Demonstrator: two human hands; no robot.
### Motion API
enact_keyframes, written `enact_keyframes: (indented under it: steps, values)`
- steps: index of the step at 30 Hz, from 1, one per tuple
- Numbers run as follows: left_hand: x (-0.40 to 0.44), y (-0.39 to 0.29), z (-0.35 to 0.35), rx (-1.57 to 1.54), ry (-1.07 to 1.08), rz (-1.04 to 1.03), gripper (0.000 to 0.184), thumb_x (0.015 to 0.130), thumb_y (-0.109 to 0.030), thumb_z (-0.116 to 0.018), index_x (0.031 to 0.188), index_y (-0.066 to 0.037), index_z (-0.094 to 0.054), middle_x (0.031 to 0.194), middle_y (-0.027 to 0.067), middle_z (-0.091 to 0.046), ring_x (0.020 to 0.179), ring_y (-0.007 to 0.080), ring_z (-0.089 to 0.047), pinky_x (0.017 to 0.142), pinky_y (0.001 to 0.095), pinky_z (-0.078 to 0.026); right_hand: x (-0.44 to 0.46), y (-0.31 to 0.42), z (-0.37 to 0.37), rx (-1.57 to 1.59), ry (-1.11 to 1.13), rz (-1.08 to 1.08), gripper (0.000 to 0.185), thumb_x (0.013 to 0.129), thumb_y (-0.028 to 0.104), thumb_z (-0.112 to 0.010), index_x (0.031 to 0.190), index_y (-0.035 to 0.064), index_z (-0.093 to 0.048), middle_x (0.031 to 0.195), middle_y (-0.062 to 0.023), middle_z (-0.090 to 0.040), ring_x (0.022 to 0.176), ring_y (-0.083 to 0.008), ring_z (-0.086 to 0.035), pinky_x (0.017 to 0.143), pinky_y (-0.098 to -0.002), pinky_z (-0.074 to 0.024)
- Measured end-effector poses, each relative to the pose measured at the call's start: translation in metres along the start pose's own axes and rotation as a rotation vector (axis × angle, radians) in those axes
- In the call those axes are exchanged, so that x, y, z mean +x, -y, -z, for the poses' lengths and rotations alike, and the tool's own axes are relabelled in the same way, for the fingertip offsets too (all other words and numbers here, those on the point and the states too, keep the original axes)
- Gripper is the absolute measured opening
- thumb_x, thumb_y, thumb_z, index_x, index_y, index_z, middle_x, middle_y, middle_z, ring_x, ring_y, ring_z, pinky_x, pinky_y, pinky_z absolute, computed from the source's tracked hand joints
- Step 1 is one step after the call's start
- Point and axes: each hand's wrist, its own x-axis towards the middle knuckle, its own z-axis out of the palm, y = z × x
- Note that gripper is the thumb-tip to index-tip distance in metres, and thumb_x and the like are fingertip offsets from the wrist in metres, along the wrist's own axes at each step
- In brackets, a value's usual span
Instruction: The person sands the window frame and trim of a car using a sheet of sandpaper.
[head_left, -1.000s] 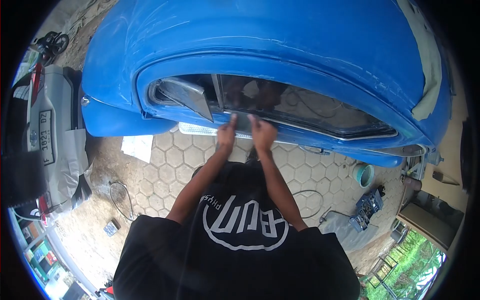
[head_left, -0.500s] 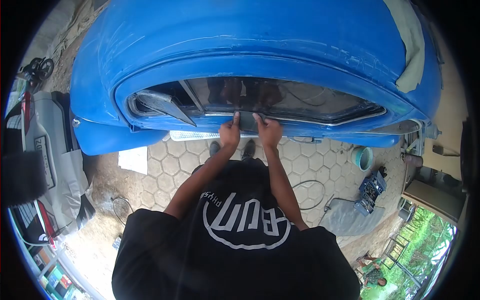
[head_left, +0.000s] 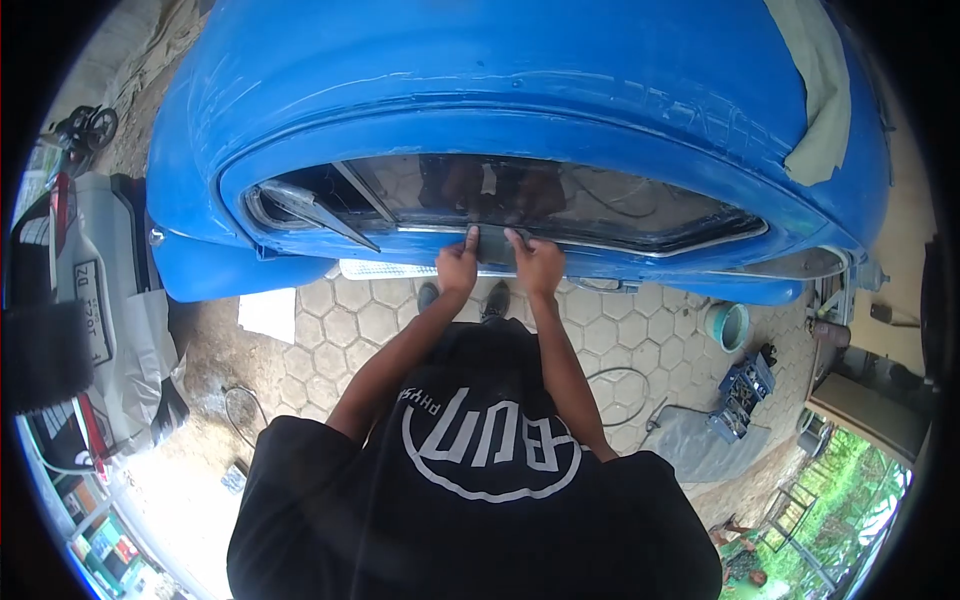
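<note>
Maybe the grey piece (head_left: 494, 246), pinched by left hand (head_left: 458, 267) and right hand (head_left: 541, 268) just below the window (head_left: 610, 205), could slip if held too loosely

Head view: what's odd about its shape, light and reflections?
In the head view, black corners and a rounded outline suggest a very wide lens; in the same view, the ground at lower left is washed out; there too, the window mirrors paving.

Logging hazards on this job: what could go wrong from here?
The grey piece, held between left hand and right hand, might slip and scratch the blue car. The open vent pane juts out; the left hand could catch its edge if it drifts that way.
</note>
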Motion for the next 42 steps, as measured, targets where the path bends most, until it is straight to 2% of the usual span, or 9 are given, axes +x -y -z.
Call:
enact_keyframes:
  steps: [7, 8, 12, 13, 16, 19, 22, 32, 42]
  values:
    - [0.026, 0.041, 0.064, -0.086, -0.175, 0.108, 0.057, 0.093, -0.051, -0.060, 0.092, 0.005, -0.073, 0.068, 0.0175, -0.067, 0.062, 0.0204, -0.058, 0.067, 0.0391, -0.047, -0.013, 0.047, -0.057, -0.005, 0.120, 0.210, 0.062, 0.083, 0.062, -0.061, 0.062, 0.0034, -0.068, 0.060, -0.0197, -0.061, 0.061, -0.0395, -0.064, 0.057, -0.0477, -0.0503]
    - [0.028, 0.044, 0.059, -0.218, -0.232, 0.106, 0.054, 0.091, -0.049, -0.064, 0.064, -0.003, -0.067, 0.054, -0.0016, -0.050, 0.050, 0.0105, -0.042, 0.048, 0.0313, -0.035, -0.010, 0.046, -0.052, -0.014, 0.138, 0.189, 0.062, 0.084, 0.061, -0.061, 0.063, 0.0035, -0.068, 0.061, -0.0199, -0.062, 0.063, -0.0398, -0.065, 0.059, -0.0482, -0.0509]
    - [0.014, 0.055, 0.002, -0.272, -0.217, 0.068, 0.049, 0.091, -0.049, -0.065, 0.068, -0.006, -0.068, 0.057, -0.0029, -0.052, 0.050, 0.0095, -0.041, 0.047, 0.0311, -0.033, 0.002, 0.013, -0.018, -0.039, 0.225, 0.071, 0.060, 0.086, 0.062, -0.058, 0.067, 0.0058, -0.070, 0.067, -0.0192, -0.065, 0.067, -0.0406, -0.066, 0.062, -0.0496, -0.0516]
    - [0.008, 0.058, -0.013, -0.244, -0.166, 0.085, 0.069, 0.088, -0.062, -0.059, 0.077, 0.005, -0.071, 0.066, 0.0114, -0.064, 0.067, 0.0184, -0.056, 0.069, 0.0387, -0.047, 0.005, -0.003, -0.006, -0.038, 0.214, 0.045, 0.061, 0.086, 0.061, -0.057, 0.065, 0.0055, -0.069, 0.065, -0.0192, -0.065, 0.066, -0.0406, -0.065, 0.061, -0.0493, -0.0514]
    - [-0.015, 0.017, -0.032, -0.119, 0.021, 0.222, 0.064, 0.089, -0.056, -0.063, 0.073, 0.006, -0.068, 0.061, 0.0108, -0.060, 0.061, 0.0178, -0.051, 0.066, 0.0365, -0.046, 0.004, -0.030, 0.021, -0.030, 0.163, -0.023, 0.062, 0.086, 0.061, -0.057, 0.061, 0.0047, -0.068, 0.062, -0.0196, -0.063, 0.063, -0.0409, -0.064, 0.059, -0.0488, -0.0503]
    - [-0.018, 0.002, -0.024, -0.139, -0.114, 0.128, 0.059, 0.089, -0.052, -0.064, 0.077, 0.006, -0.070, 0.063, 0.0121, -0.063, 0.061, 0.0171, -0.054, 0.066, 0.0360, -0.047, 0.005, -0.028, 0.010, -0.034, 0.091, 0.103, 0.063, 0.087, 0.059, -0.057, 0.057, 0.0040, -0.067, 0.060, -0.0199, -0.062, 0.060, -0.0412, -0.064, 0.058, -0.0491, -0.0495]
    - [0.007, 0.024, -0.007, -0.366, -0.333, 0.048, 0.051, 0.088, -0.048, -0.068, 0.065, -0.004, -0.069, 0.053, 0.0005, -0.052, 0.050, 0.0100, -0.045, 0.048, 0.0306, -0.036, 0.002, 0.003, -0.019, -0.024, 0.107, 0.185, 0.063, 0.087, 0.059, -0.056, 0.059, 0.0037, -0.068, 0.062, -0.0204, -0.063, 0.062, -0.0410, -0.064, 0.058, -0.0492, -0.0497]
    - [-0.018, -0.007, -0.040, -0.219, -0.150, 0.102, 0.060, 0.088, -0.052, -0.068, 0.058, 0.000, -0.061, 0.057, -0.0003, -0.048, 0.060, 0.0109, -0.040, 0.055, 0.0315, -0.037, 0.013, -0.026, 0.020, -0.002, 0.089, 0.046, 0.068, 0.086, 0.063, -0.056, 0.059, 0.0020, -0.066, 0.059, -0.0212, -0.061, 0.060, -0.0418, -0.062, 0.059, -0.0483, -0.0496]
    - [0.029, 0.029, 0.033, -0.299, -0.410, 0.148, 0.060, 0.091, -0.052, -0.062, 0.068, 0.003, -0.066, 0.055, 0.0035, -0.054, 0.054, 0.0141, -0.045, 0.054, 0.0366, -0.039, -0.001, 0.053, -0.042, -0.063, 0.153, 0.161, 0.063, 0.086, 0.060, -0.058, 0.059, 0.0041, -0.068, 0.061, -0.0211, -0.062, 0.063, -0.0432, -0.063, 0.060, -0.0483, -0.0515]
